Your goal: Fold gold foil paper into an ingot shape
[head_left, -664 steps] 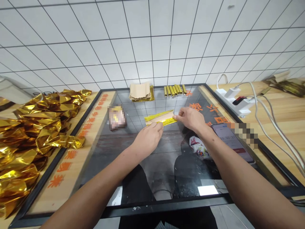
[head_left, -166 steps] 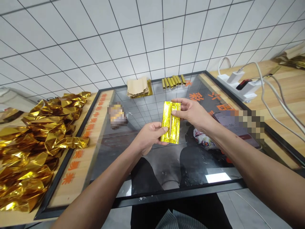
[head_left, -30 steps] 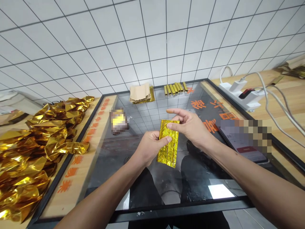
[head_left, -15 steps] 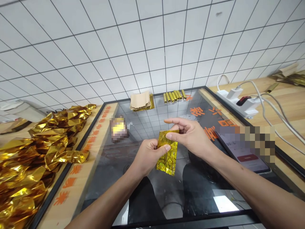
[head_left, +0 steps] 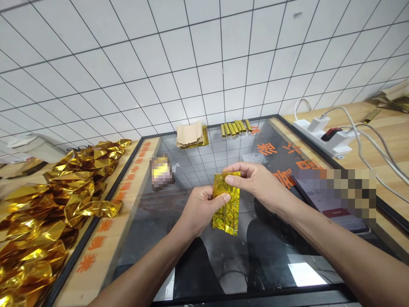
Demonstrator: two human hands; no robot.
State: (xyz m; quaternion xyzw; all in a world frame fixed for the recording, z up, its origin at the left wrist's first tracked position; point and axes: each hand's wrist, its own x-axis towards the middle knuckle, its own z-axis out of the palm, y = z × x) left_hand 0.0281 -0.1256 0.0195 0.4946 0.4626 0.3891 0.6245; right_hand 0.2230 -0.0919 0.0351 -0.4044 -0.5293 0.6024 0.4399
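A crinkled sheet of gold foil paper (head_left: 226,213) is held up between my hands over the glass tabletop (head_left: 150,256). My left hand (head_left: 200,208) pinches its left edge, thumb across the front. At the upper right corner, my right hand (head_left: 247,181) grips it between thumb and fingers. The fingers behind the sheet are partly hidden. Beyond my hands lie a stack of tan-backed gold sheets (head_left: 189,135) and, to its right, several small gold rolls (head_left: 236,128) in a row.
Folded shiny gold foil pieces (head_left: 41,213) are heaped on the left. A blurred-out small item (head_left: 161,172) sits left of my hands. To the right are a phone (head_left: 332,204) and a white power strip (head_left: 326,138) with cables. A tiled wall (head_left: 204,55) rises behind.
My right index finger, stretched out before, has curled in behind the sheet's top edge. The left hand keeps its pinch. The whole view has shifted slightly.
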